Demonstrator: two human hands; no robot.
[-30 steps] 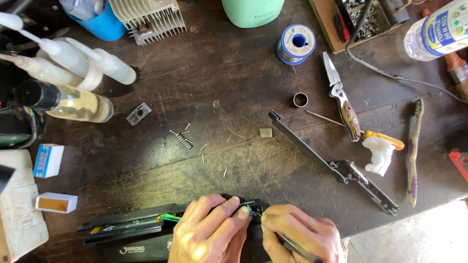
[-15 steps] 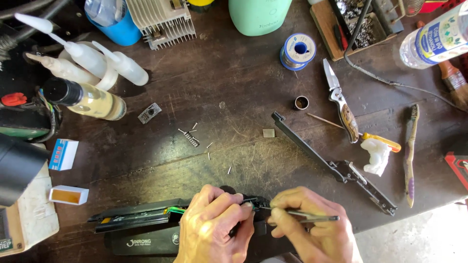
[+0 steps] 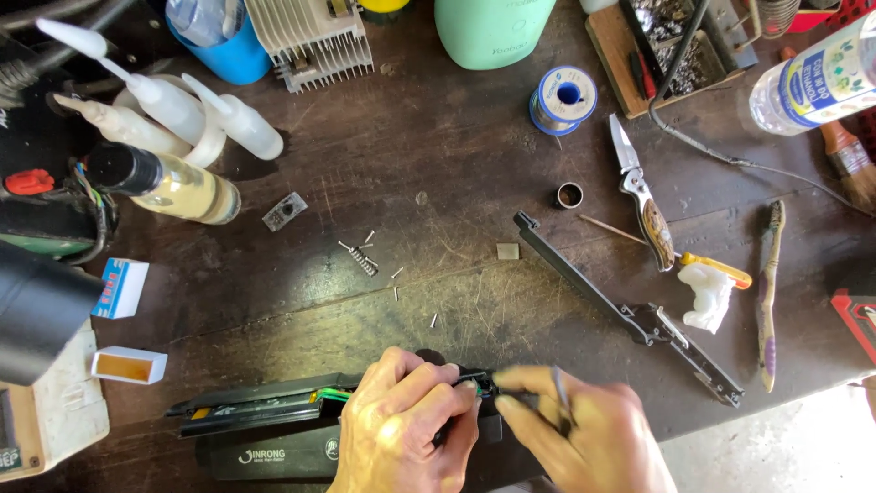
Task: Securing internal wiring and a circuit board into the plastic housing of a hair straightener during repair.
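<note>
My left hand (image 3: 406, 424) grips a long black opened device (image 3: 265, 406) with green wires showing, at the near edge of the dark wooden workbench (image 3: 456, 164). My right hand (image 3: 575, 429) sits just to the right of it, pinching a thin metal tool (image 3: 558, 388) whose tip is near the device's right end; the hand is blurred. A long black plastic cover strip (image 3: 620, 306) lies diagonally to the upper right. Several small screws and a spring (image 3: 370, 260) lie scattered above my hands.
A folding knife (image 3: 643, 196), solder spool (image 3: 564, 99), toothbrush (image 3: 768, 292), small white-and-orange bottle (image 3: 707, 292), green jug (image 3: 493, 32), water bottle (image 3: 821, 82) and parts tray (image 3: 675, 46) lie at the back right. Squeeze bottles (image 3: 164, 110), a heat sink (image 3: 310, 41) and small boxes (image 3: 119, 288) stand left.
The view has shifted a little downward. My right hand has turned the thin tool from lying rightward to pointing up, and moved closer to the device's end. My left hand keeps its grip.
</note>
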